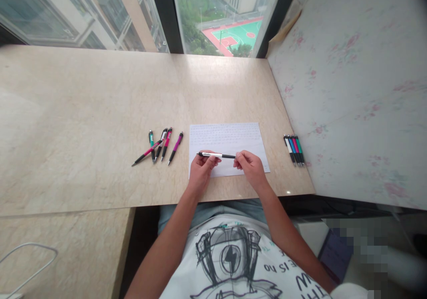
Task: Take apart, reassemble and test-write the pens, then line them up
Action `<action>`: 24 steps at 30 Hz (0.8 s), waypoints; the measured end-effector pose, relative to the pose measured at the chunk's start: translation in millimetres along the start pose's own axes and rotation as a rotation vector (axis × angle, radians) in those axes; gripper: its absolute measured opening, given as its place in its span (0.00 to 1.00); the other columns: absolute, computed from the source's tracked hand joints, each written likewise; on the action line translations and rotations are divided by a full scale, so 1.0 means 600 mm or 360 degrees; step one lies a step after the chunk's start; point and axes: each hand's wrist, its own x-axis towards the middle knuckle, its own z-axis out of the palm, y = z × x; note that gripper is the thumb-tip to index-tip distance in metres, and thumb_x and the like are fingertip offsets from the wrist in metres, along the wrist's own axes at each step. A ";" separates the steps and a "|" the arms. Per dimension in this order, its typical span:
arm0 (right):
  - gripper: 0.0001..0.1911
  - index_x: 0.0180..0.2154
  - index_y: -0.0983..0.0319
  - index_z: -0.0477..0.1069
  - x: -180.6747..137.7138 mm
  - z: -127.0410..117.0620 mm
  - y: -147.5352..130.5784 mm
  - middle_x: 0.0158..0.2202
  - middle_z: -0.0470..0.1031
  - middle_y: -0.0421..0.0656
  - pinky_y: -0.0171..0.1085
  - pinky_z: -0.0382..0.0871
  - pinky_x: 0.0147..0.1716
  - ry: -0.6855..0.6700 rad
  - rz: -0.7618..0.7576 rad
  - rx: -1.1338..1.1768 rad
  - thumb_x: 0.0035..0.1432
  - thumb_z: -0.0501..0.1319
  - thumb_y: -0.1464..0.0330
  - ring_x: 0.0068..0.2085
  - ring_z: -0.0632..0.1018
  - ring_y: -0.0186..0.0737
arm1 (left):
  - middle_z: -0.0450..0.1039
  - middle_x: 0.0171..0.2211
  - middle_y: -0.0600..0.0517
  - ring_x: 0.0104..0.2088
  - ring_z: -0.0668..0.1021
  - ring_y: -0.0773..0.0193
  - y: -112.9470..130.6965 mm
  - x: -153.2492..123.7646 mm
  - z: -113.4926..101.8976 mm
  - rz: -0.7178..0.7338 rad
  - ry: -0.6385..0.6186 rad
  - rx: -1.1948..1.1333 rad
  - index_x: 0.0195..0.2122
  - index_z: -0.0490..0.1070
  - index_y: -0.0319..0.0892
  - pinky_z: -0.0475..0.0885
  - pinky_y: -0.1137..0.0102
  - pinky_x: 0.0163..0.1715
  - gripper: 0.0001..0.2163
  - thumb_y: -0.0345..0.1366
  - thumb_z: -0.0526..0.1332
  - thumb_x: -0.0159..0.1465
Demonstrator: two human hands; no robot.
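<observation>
A white ballpoint pen (216,155) with a black grip lies level between my two hands, over a sheet of paper (230,134). My left hand (202,168) holds its barrel, with the clip end sticking out to the left. At the black tip end, the fingers of my right hand (248,165) are pinched on the pen. Rows of handwriting fill the upper part of the sheet. To the left lie several loose pens, among them a purple pen (175,148) and a pink pen (147,152) that crosses over others.
Several pens stand side by side in a neat row, a blue pen (292,145) among them, near the floral wall (353,90). A window (227,19) borders the marble-patterned desk (100,99) at the back. A white cable (36,245) curves at the lower left.
</observation>
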 end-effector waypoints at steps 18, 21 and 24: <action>0.12 0.34 0.59 0.72 -0.002 0.002 -0.003 0.29 0.77 0.42 0.36 0.68 0.28 0.0014 -0.0035 0.0079 0.61 0.62 0.57 0.30 0.75 0.38 | 0.78 0.32 0.52 0.30 0.78 0.69 0.002 0.003 0.002 -0.0004 0.0058 -0.0120 0.37 0.75 0.41 0.70 0.74 0.33 0.11 0.37 0.73 0.55; 0.15 0.29 0.59 0.70 -0.001 0.000 -0.003 0.25 0.73 0.39 0.36 0.66 0.28 -0.0008 -0.0052 0.0002 0.63 0.59 0.56 0.27 0.72 0.36 | 0.78 0.31 0.52 0.30 0.78 0.68 0.002 0.002 0.002 -0.0011 0.0065 -0.0102 0.36 0.75 0.42 0.70 0.73 0.33 0.11 0.38 0.73 0.55; 0.17 0.26 0.59 0.67 -0.001 -0.001 -0.007 0.22 0.69 0.37 0.36 0.63 0.28 -0.0017 -0.0086 -0.0089 0.65 0.57 0.57 0.25 0.69 0.35 | 0.78 0.30 0.52 0.30 0.78 0.69 0.000 0.003 0.002 0.0001 0.0052 -0.0095 0.36 0.75 0.42 0.70 0.73 0.34 0.11 0.38 0.73 0.55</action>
